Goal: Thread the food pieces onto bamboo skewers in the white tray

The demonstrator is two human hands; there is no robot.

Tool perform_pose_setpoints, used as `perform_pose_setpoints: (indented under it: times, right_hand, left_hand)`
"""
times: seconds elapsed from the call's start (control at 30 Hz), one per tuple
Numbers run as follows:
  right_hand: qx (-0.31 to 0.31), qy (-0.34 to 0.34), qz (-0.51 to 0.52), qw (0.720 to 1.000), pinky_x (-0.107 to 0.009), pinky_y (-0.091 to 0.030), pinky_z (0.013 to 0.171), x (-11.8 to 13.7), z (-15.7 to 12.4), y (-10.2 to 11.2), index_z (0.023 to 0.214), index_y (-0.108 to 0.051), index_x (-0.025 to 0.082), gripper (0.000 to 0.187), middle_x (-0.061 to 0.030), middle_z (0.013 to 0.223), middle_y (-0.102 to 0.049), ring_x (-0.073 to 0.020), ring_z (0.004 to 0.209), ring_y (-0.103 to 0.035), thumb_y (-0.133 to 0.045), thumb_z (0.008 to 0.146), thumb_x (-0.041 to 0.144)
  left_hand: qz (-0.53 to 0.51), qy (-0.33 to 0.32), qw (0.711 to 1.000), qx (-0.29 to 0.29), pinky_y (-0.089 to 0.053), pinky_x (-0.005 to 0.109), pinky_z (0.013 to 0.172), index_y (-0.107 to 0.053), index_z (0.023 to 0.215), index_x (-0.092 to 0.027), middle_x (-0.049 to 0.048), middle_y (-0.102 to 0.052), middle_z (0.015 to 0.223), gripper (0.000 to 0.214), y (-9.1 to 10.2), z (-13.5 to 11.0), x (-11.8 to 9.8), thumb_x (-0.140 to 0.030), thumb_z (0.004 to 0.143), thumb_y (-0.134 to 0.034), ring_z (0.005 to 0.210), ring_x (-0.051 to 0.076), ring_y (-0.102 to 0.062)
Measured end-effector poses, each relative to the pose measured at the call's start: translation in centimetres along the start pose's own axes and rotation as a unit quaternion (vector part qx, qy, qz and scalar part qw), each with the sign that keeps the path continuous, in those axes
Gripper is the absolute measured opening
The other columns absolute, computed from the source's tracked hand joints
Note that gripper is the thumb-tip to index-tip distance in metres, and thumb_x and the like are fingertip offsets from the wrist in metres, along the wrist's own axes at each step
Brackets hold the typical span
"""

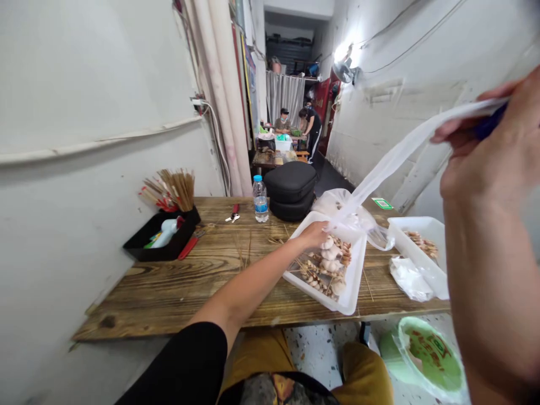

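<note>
My left hand (pixel 314 234) reaches across the wooden table (pixel 169 292) and rests on the far rim of a white tray (pixel 352 298), fingers closed at the low end of a clear plastic bag (pixel 392 154). The tray holds several skewers of meat and pale mushroom pieces (pixel 329 264). Close to the camera at the upper right, my right hand (pixel 493 163) pinches the bag's other end, pulling it taut; something blue shows between its fingers.
A second white tray (pixel 415 247) with skewers and a crumpled bag stands right. A black bin of bamboo sticks (pixel 164 236), a water bottle (pixel 260 198) and a black case (pixel 291 188) sit further back. A green bucket (pixel 426 357) is on the floor. Two people work down the corridor.
</note>
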State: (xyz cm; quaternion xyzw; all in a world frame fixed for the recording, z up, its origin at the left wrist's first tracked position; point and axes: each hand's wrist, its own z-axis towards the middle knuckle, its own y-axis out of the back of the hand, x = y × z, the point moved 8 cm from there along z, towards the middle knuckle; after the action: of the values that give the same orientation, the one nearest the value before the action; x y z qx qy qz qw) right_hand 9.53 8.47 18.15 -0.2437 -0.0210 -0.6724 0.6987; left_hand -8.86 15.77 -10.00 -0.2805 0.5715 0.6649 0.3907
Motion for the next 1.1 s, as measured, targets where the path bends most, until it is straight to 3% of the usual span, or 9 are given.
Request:
perform_pose_setpoints:
  times: [0.13, 0.27, 0.37, 0.47, 0.6, 0.73, 0.87, 1.0, 1.1]
  right_hand:
    - [0.195, -0.15, -0.169, 0.955, -0.029, -0.045, 0.053, -6.2, -8.1, -2.6, 0.085, -0.061, 0.015, 0.041, -0.002, 0.06, -0.056, -0.0135, 0.052, -0.055, -0.039, 0.092, 0.049]
    - [0.414, -0.175, -0.227, 0.864, -0.03, -0.047, 0.068, -11.6, -19.4, -7.5, 0.096, -0.061, 0.016, 0.044, -0.0063, 0.078, -0.063, -0.0182, 0.074, -0.061, -0.03, 0.094, 0.048]
    - [0.496, -0.116, -0.265, 0.819, -0.033, -0.044, 0.083, -12.0, -24.8, -10.6, 0.099, -0.06, 0.015, 0.041, -0.0113, 0.095, -0.064, -0.022, 0.094, -0.058, -0.028, 0.095, 0.04]
    - [0.58, -0.121, -0.195, 0.781, -0.032, -0.044, 0.085, -11.6, -27.9, -11.6, 0.113, -0.055, 0.015, 0.04, -0.0113, 0.107, -0.062, -0.021, 0.098, -0.058, -0.035, 0.093, 0.043]
    - [0.597, -0.163, -0.209, 0.757, -0.033, -0.042, 0.093, -15.2, -27.9, -7.3, 0.124, -0.051, 0.015, 0.047, -0.0121, 0.123, -0.058, -0.0221, 0.11, -0.055, -0.044, 0.089, 0.046]
    - [0.543, -0.237, -0.425, 0.685, -0.035, -0.043, 0.089, -21.5, -25.9, 1.5, 0.123, -0.054, 0.012, 0.043, -0.0153, 0.116, -0.062, -0.0259, 0.106, -0.058, -0.048, 0.086, 0.034]
    - [0.57, -0.235, -0.517, 0.593, -0.036, -0.042, 0.087, -22.5, -26.1, 6.6, 0.125, -0.054, 0.015, 0.045, -0.0139, 0.111, -0.066, -0.0275, 0.104, -0.06, -0.049, 0.085, 0.033]
    - [0.634, -0.192, -0.52, 0.54, -0.042, -0.029, 0.101, -21.2, -28.3, 6.3, 0.118, -0.058, 0.018, 0.039, -0.0124, 0.111, -0.066, -0.0274, 0.11, -0.056, -0.051, 0.082, 0.031]
    - [0.645, -0.19, -0.535, 0.512, -0.046, -0.02, 0.105, -20.9, -29.2, 6.1, 0.113, -0.059, 0.015, 0.038, -0.0139, 0.11, -0.065, -0.0271, 0.108, -0.057, -0.053, 0.077, 0.024]
  left_hand:
    - [-0.237, 0.015, 0.969, -0.064, -0.047, 0.037, 0.09, -0.059, 0.118, -0.02, 0.0094, -0.063, 0.116, 0.041, 4.1, -2.5, 0.0, -0.039, 0.083, -0.052, 0.106, 0.022, -0.058]
    - [-0.436, 0.092, 0.894, 0.045, -0.052, 0.034, 0.067, -0.056, 0.116, -0.021, 0.0106, -0.066, 0.096, 0.057, 4.0, -6.7, -0.5, -0.064, 0.083, -0.038, 0.08, 0.02, -0.064]
    - [-0.401, 0.131, 0.907, -0.001, -0.04, 0.021, 0.047, -0.056, 0.111, -0.02, 0.0057, -0.064, 0.079, 0.054, 5.7, -9.8, 1.4, -0.063, 0.082, -0.044, 0.051, 0.01, -0.054]
    - [-0.259, 0.147, 0.941, -0.158, -0.029, 0.019, 0.043, -0.057, 0.11, -0.018, 0.003, -0.064, 0.073, 0.04, 11.1, -13.2, 6.0, -0.047, 0.087, -0.043, 0.04, 0.005, -0.038]
    - [0.083, 0.222, 0.902, -0.361, -0.042, 0.025, 0.063, -0.062, 0.078, -0.014, 0.0069, -0.064, 0.076, 0.029, 20.8, -19.1, 12.5, -0.026, 0.085, -0.037, 0.068, 0.015, -0.056]
    - [0.269, 0.243, 0.852, -0.378, -0.04, 0.029, 0.09, -0.06, 0.102, -0.013, 0.0096, -0.065, 0.103, 0.037, 26.2, -21.0, 16.8, -0.012, 0.08, -0.031, 0.1, 0.02, -0.056]
    - [0.395, 0.24, 0.84, -0.283, -0.034, 0.036, 0.098, -0.054, 0.119, -0.013, 0.0133, -0.057, 0.12, 0.041, 27.5, -18.4, 20.9, -0.021, 0.082, -0.038, 0.113, 0.026, -0.048]
    - [0.431, 0.339, 0.827, -0.122, -0.036, 0.047, 0.093, -0.042, 0.135, -0.02, 0.0149, -0.048, 0.134, 0.061, 26.6, -17.3, 26.8, -0.036, 0.078, -0.051, 0.119, 0.037, -0.043]
    - [0.435, 0.326, 0.837, -0.068, -0.033, 0.042, 0.098, -0.033, 0.141, -0.014, 0.0164, -0.041, 0.142, 0.063, 25.7, -17.4, 28.4, -0.029, 0.081, -0.045, 0.126, 0.033, -0.04]
